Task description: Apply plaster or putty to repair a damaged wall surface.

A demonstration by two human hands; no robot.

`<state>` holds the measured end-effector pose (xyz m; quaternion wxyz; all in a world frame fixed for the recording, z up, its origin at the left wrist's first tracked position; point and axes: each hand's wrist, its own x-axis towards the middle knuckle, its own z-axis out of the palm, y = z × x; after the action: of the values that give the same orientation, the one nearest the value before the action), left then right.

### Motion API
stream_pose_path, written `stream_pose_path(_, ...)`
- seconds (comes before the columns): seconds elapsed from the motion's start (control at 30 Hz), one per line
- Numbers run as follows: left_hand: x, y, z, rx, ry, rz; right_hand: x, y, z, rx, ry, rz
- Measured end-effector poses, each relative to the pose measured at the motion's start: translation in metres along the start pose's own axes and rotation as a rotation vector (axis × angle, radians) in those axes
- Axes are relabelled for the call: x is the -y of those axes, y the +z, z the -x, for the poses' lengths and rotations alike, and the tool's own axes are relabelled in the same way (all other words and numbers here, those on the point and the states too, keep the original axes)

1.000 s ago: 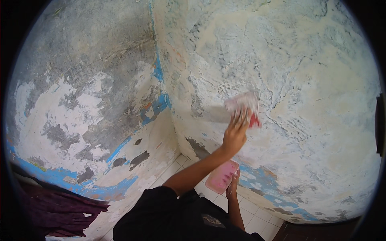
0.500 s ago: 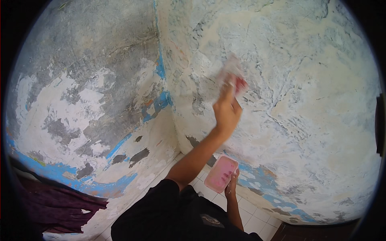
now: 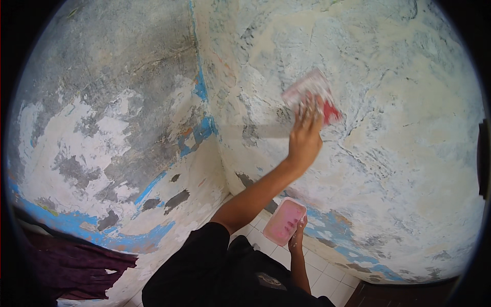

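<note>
My left hand [image 3: 305, 140] reaches up against the right-hand wall [image 3: 388, 97], fingers closed on a red putty spreader [image 3: 310, 88]. The blade is smeared with whitish putty and its flat face lies on or very close to the patchy plaster. Lower down, my right hand [image 3: 297, 238] grips the right side of a pink rectangular plastic tub [image 3: 281, 222], held tilted at waist height. Several darker pink marks show inside it. White smears cover the fingers of both hands.
The left wall [image 3: 97, 138], grey and white with blue paint remnants, meets the right one in a corner. Dark purple cloth [image 3: 76, 266] hangs at lower left. White floor tiles [image 3: 319, 276] show below, and a dark brown surface [image 3: 388, 297] sits at lower right.
My left hand has swept the spreader to the right along the wall, its blade now turned more broadly into view. The tub in my right hand has shifted slightly rightward.
</note>
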<state>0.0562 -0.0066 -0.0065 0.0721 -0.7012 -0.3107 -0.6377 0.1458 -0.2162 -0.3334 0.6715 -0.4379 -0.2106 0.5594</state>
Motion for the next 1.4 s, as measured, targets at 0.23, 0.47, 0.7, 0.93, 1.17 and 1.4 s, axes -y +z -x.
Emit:
stream_pose_path(0.23,-0.014,-0.044,0.068,0.098,-0.150,0.430,0.008,0.015,-0.008,0.017,0.027,0.035)
stream_pose_path(0.47,0.012,-0.049,-0.032,-0.226,-0.392,0.295,0.003,0.014,-0.008,0.048,0.000,0.036)
stream_pose_path(0.7,-0.053,-0.040,0.015,0.082,-0.067,0.419,0.003,0.015,-0.007,-0.001,0.019,0.045)
stream_pose_path(0.93,-0.003,-0.037,-0.032,-0.203,-0.009,0.126,0.007,0.014,-0.004,0.009,0.011,0.010)
stream_pose_path(1.17,-0.032,-0.028,0.065,0.204,0.004,0.406,-0.002,0.005,-0.010,-0.009,0.031,0.063)
stream_pose_path(1.4,0.020,-0.050,-0.015,-0.368,-0.371,0.172,0.004,0.017,-0.006,0.030,-0.011,0.037)
